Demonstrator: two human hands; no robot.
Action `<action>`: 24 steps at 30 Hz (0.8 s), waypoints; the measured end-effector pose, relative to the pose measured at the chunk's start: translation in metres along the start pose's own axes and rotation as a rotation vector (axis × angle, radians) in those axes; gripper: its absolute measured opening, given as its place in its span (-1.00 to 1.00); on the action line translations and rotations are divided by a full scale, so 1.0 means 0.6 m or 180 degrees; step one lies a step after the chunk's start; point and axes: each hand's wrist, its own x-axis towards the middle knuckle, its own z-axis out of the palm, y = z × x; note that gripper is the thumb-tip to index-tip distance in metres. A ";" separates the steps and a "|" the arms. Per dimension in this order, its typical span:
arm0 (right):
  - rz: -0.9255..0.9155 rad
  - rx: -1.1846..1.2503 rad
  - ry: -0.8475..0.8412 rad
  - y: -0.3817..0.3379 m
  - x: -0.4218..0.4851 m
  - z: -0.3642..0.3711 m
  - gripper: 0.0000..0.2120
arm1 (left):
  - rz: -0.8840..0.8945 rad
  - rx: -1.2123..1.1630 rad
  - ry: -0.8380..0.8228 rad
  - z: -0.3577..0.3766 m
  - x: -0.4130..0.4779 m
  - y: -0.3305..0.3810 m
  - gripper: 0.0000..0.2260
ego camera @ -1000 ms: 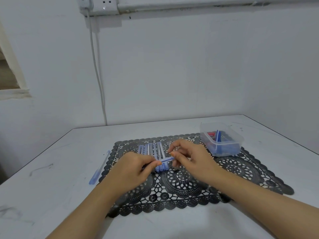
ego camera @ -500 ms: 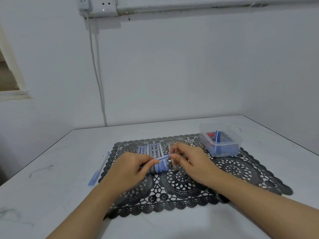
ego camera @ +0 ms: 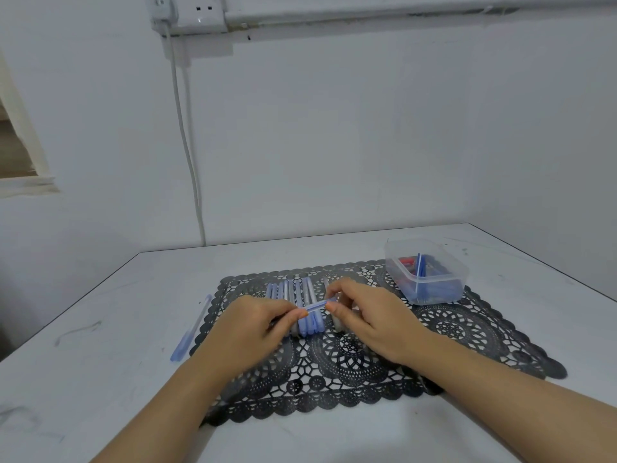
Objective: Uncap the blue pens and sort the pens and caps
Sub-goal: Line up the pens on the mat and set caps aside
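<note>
Behind both hands (ego camera: 253, 325), half-hidden pen row (ego camera: 300, 302)

A single head-worn wide-angle camera looks forward and down across the table (ego camera: 140, 329) toward the wall (ego camera: 334, 145). Both forearms enter from the lower edge, close to the lens.

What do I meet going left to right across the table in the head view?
Lone blue pen off the mat → left hand → pen held between both hands → right hand → clear plastic container.
</note>
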 end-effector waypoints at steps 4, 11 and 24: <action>-0.0085 -0.0361 0.0027 0.000 0.001 0.002 -0.72 | -0.0010 0.0006 -0.0056 -0.002 0.000 0.002 -0.59; -0.0352 -0.0371 0.0181 0.006 0.002 0.000 -0.65 | 0.0028 0.0124 -0.0161 0.000 0.001 0.000 -0.57; -0.0429 -0.0473 0.0614 0.006 0.004 0.006 -0.52 | 0.0051 0.0104 -0.0141 -0.001 0.001 0.007 -0.58</action>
